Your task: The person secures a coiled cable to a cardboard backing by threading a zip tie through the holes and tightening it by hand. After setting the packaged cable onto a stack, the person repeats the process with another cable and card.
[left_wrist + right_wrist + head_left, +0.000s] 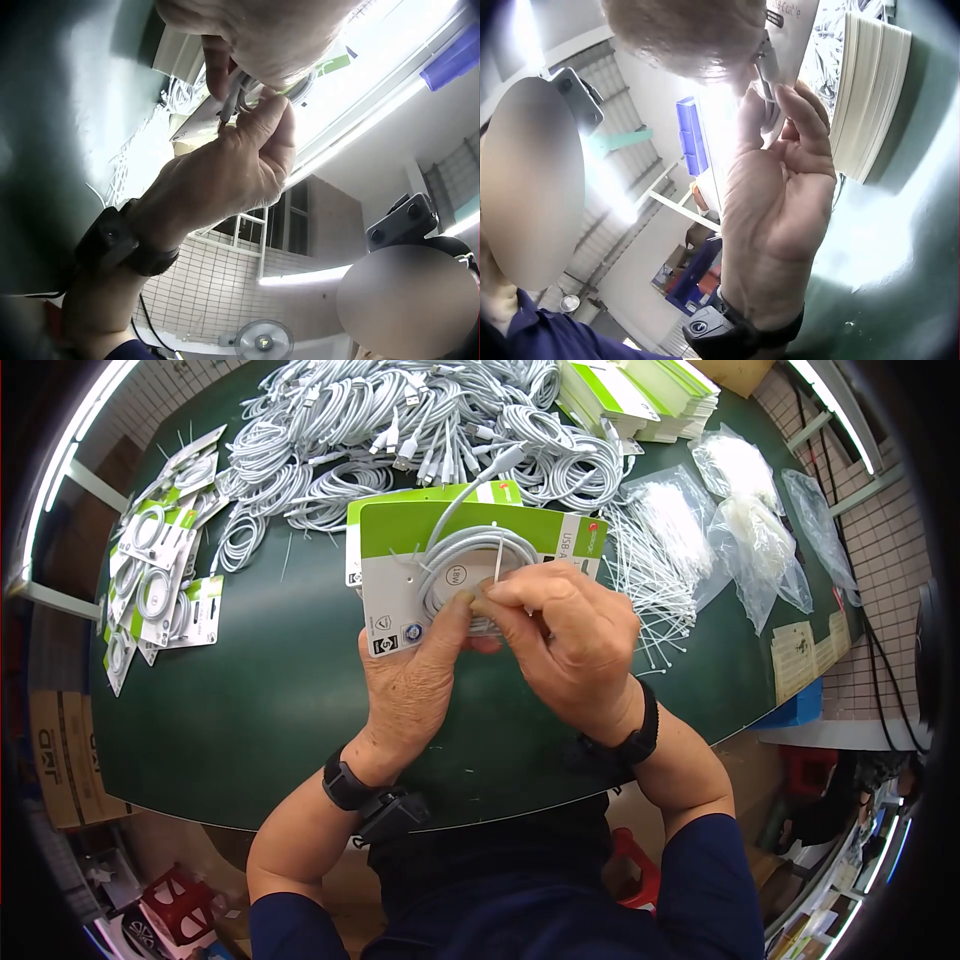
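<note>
A coiled grey-white USB cable [465,545] lies against a green-and-white packaging card [385,590], its plug end [505,460] sticking up past the card's top edge. My left hand [410,680] grips the card's lower edge, thumb pressed near the coil. A thin white cable tie [499,560] crosses the coil, and my right hand [575,640] pinches it between thumb and forefinger. Both sets of fingertips meet at the coil's lower side. From the right wrist view, the left hand [780,202] appears holding the card from below. The tie's lower part is hidden by fingers.
Another card [352,520] lies just behind the held one. Many coiled cables [400,420] are heaped at the back. Carded cables [155,590] pile up at left. Card stacks [640,400] stand back right, with loose cable ties [650,570] and plastic bags [755,540] at right.
</note>
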Demonstrator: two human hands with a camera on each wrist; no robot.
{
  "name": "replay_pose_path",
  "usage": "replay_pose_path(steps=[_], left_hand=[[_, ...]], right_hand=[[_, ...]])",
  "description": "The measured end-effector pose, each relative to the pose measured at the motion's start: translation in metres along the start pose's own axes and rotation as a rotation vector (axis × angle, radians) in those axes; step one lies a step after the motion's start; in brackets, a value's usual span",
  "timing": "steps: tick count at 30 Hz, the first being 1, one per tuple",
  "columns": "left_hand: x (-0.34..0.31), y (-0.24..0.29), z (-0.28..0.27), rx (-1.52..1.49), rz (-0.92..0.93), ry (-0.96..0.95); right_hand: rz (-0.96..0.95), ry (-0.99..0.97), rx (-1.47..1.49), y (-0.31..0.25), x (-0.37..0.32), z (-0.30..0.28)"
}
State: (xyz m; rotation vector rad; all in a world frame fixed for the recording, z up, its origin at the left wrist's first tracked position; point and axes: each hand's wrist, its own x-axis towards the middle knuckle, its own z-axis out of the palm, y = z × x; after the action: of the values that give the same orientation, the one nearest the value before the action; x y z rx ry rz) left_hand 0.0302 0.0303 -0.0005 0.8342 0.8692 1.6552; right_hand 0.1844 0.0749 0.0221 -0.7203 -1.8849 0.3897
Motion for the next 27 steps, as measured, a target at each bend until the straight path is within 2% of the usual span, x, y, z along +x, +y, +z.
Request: replay_pose_path(steps=[2, 6, 11, 23, 27], left_hand=[[0.001, -0.001, -0.002, 0.026, -0.009, -0.012], [0.004, 0.001, -0.004, 0.019, -0.021, -0.011], [0.005, 0.003, -0.006, 0.047, -0.048, -0.031], [0.003, 0.008, -0.005, 0.044, 0.048, -0.002], [0.002, 0.012, -0.003, 0.017, 0.051, 0.008]], right_hand=[[-0.227, 0.007, -0.094, 0.007, 0.003, 0.000], [-0.336, -0.019, -0.224, 0.009, 0.008, -0.002], [-0.376, -0.052, -0.263, 0.010, 0.006, -0.005], [-0.454, -0.147, -0.125, -0.005, 0.002, -0.020], [-0.429, -0.178, -0.067, -0.005, -0.001, -0.021]])
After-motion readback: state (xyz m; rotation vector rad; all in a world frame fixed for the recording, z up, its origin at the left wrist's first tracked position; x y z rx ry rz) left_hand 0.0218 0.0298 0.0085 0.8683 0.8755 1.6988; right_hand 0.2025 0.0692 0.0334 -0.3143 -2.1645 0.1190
